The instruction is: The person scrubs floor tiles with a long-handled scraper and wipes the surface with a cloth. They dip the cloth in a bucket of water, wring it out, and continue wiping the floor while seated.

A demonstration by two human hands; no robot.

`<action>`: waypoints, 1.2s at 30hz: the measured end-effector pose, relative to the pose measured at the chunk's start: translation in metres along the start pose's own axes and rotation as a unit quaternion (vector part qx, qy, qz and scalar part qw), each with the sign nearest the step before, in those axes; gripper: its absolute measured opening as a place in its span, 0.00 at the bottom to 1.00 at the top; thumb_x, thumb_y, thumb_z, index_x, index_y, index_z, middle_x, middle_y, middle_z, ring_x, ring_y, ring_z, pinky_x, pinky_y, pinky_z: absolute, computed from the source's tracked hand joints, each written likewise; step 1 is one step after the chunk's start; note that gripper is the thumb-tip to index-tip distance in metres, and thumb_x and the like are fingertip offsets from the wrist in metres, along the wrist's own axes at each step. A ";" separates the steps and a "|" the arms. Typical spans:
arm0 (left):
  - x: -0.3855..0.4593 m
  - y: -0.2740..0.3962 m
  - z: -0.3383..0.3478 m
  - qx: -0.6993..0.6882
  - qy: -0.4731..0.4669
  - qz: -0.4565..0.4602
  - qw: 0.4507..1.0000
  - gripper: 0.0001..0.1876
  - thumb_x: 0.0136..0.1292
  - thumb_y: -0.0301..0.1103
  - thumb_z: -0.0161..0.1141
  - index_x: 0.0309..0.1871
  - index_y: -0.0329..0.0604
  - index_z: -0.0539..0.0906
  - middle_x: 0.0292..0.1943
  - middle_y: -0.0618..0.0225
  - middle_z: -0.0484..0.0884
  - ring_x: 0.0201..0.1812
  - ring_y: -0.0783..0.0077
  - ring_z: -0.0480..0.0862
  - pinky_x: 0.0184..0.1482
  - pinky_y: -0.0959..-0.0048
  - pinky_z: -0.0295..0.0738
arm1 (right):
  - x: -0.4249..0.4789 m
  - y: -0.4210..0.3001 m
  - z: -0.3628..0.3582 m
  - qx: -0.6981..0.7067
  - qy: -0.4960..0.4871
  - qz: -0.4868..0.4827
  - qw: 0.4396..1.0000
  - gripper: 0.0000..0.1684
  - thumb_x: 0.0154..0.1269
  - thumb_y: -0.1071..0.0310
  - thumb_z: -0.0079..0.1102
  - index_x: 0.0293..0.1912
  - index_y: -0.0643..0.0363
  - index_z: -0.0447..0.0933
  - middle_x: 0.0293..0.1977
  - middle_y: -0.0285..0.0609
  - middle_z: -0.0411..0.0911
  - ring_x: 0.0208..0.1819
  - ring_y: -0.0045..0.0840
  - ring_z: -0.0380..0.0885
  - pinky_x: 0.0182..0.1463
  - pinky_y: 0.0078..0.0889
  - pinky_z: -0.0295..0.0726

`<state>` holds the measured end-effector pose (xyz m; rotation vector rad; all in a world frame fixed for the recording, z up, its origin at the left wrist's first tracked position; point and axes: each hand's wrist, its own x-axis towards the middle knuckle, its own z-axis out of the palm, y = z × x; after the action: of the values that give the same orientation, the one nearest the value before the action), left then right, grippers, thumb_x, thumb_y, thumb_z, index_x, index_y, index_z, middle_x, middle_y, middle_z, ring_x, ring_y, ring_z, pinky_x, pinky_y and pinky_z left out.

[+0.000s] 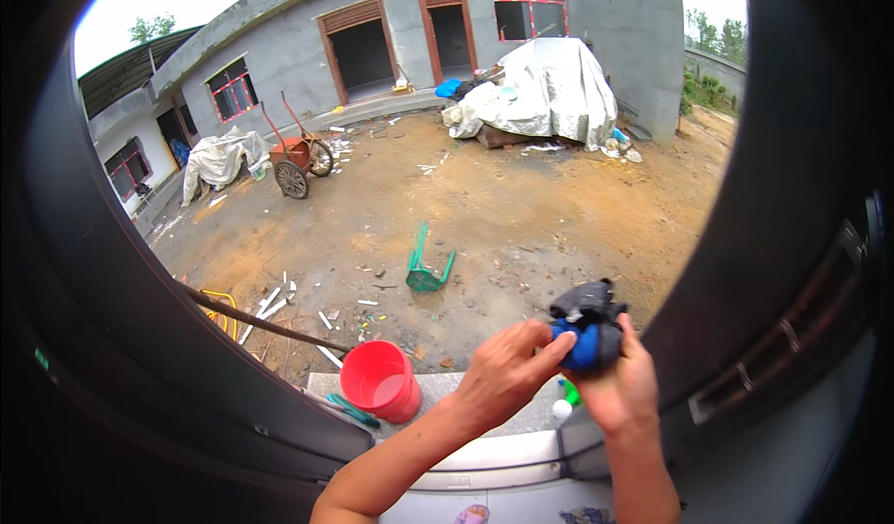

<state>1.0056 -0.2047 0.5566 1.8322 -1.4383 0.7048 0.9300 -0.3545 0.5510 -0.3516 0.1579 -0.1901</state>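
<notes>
In front of me, at the doorway, I hold a crumpled black and blue bundle (583, 348), which looks like soft fabric. Its exact kind cannot be made out. The thumb and fingers of my left hand (510, 367) pinch its blue part from the left. From below and the right, my right hand (625, 391) cups the black part, its fingers partly hidden behind the bundle. Below my left forearm is the metal door sill (489, 452). A red plastic bucket (380, 384) stands on the stone step, left of my hands.
Dark door frames curve up both sides. A long pole (265, 320) leans by the bucket. Green and white items (564, 405) lie partly hidden behind my hands. An overturned green stool (426, 278), white scraps (269, 307), a two-wheeled cart (297, 157) and a sheeted pile (545, 98) occupy the yard.
</notes>
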 end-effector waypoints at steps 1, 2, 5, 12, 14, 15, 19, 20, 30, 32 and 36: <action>0.011 -0.020 -0.002 0.000 0.007 -0.003 1.000 0.21 0.46 0.30 0.68 0.47 0.46 0.81 0.32 0.66 0.74 0.32 0.65 0.78 0.32 0.69 0.74 | 0.003 -0.003 0.019 -0.014 0.004 -0.001 1.000 0.30 0.75 0.45 0.32 0.63 0.57 0.64 0.60 0.49 0.68 0.60 0.40 0.69 0.65 0.55 0.64; 0.019 -0.039 -0.006 0.016 0.020 0.041 0.999 0.19 0.47 0.30 0.67 0.46 0.47 0.81 0.32 0.65 0.74 0.32 0.65 0.78 0.32 0.68 0.74 | 0.013 -0.002 0.030 -0.026 -0.001 -0.012 1.000 0.30 0.76 0.45 0.32 0.64 0.57 0.62 0.60 0.48 0.68 0.60 0.40 0.69 0.66 0.54 0.64; 0.048 -0.098 0.020 -0.012 0.135 0.121 0.983 0.15 0.48 0.28 0.64 0.43 0.48 0.82 0.34 0.64 0.75 0.32 0.63 0.77 0.32 0.66 0.71 | 0.072 -0.010 0.037 -0.050 -0.033 -0.030 0.998 0.31 0.74 0.43 0.34 0.64 0.55 0.64 0.61 0.48 0.67 0.61 0.38 0.69 0.66 0.52 0.65; 0.013 -0.315 0.172 -0.115 0.135 -0.405 0.897 0.09 0.56 0.34 0.63 0.31 0.38 0.77 0.37 0.53 0.73 0.41 0.48 0.78 0.42 0.56 0.72 | 0.197 0.054 -0.117 -0.535 0.171 -0.199 0.803 0.17 0.72 0.57 0.50 0.49 0.59 0.75 0.41 0.33 0.77 0.46 0.17 0.72 0.53 0.24 0.66; -0.005 -0.347 0.183 -0.105 0.136 -0.433 0.885 0.09 0.55 0.34 0.63 0.30 0.38 0.78 0.38 0.51 0.74 0.41 0.50 0.77 0.42 0.58 0.72 | 0.176 0.070 -0.170 -0.624 0.131 -0.209 0.741 0.12 0.72 0.62 0.50 0.37 0.61 0.75 0.34 0.34 0.76 0.39 0.15 0.70 0.47 0.21 0.68; -0.022 -0.360 0.183 -0.139 0.143 -0.463 0.864 0.09 0.56 0.34 0.63 0.31 0.38 0.79 0.38 0.52 0.74 0.41 0.50 0.77 0.43 0.59 0.72 | 0.161 0.085 -0.181 -0.649 0.136 -0.201 0.721 0.12 0.71 0.64 0.50 0.34 0.62 0.74 0.32 0.34 0.76 0.36 0.15 0.70 0.45 0.20 0.68; -0.069 -0.367 0.197 -0.130 0.102 -0.522 0.837 0.10 0.57 0.37 0.63 0.33 0.39 0.79 0.38 0.52 0.74 0.42 0.50 0.77 0.45 0.59 0.71 | 0.078 0.134 -0.255 -0.659 0.194 -0.071 0.723 0.11 0.68 0.70 0.52 0.28 0.63 0.70 0.26 0.34 0.74 0.30 0.15 0.69 0.38 0.20 0.69; -0.077 -0.362 0.194 -0.126 0.079 -0.549 0.823 0.11 0.57 0.38 0.62 0.33 0.40 0.79 0.38 0.52 0.74 0.43 0.48 0.77 0.46 0.57 0.71 | 0.055 0.145 -0.274 -0.655 0.210 -0.043 0.725 0.11 0.67 0.70 0.53 0.27 0.62 0.69 0.25 0.34 0.74 0.31 0.14 0.69 0.37 0.19 0.69; -0.060 -0.311 0.090 -0.131 0.099 -0.346 0.924 0.08 0.57 0.32 0.61 0.31 0.37 0.77 0.34 0.55 0.72 0.39 0.50 0.76 0.41 0.56 0.69 | -0.066 0.179 -0.315 -0.678 0.216 0.142 0.688 0.17 0.67 0.70 0.55 0.54 0.63 0.72 0.47 0.46 0.77 0.48 0.27 0.75 0.54 0.29 0.75; -0.072 -0.323 0.129 0.018 0.160 -0.165 0.973 0.04 0.55 0.29 0.60 0.30 0.41 0.76 0.34 0.58 0.72 0.39 0.54 0.76 0.41 0.56 0.66 | -0.068 0.178 -0.277 -0.687 0.234 0.171 0.667 0.17 0.69 0.69 0.54 0.54 0.65 0.72 0.47 0.46 0.76 0.48 0.27 0.76 0.52 0.29 0.76; -0.132 -0.365 0.209 -0.002 -0.084 -0.336 0.938 0.06 0.53 0.29 0.60 0.33 0.42 0.76 0.39 0.58 0.72 0.45 0.55 0.76 0.42 0.58 0.65 | -0.066 0.186 -0.281 -0.608 0.219 0.268 0.715 0.18 0.70 0.68 0.53 0.56 0.66 0.71 0.49 0.47 0.75 0.47 0.27 0.76 0.49 0.28 0.79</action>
<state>1.3281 -0.2385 0.2583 2.2334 -0.8011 0.1987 0.8424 -0.2610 0.2324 -1.5682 0.8657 0.4718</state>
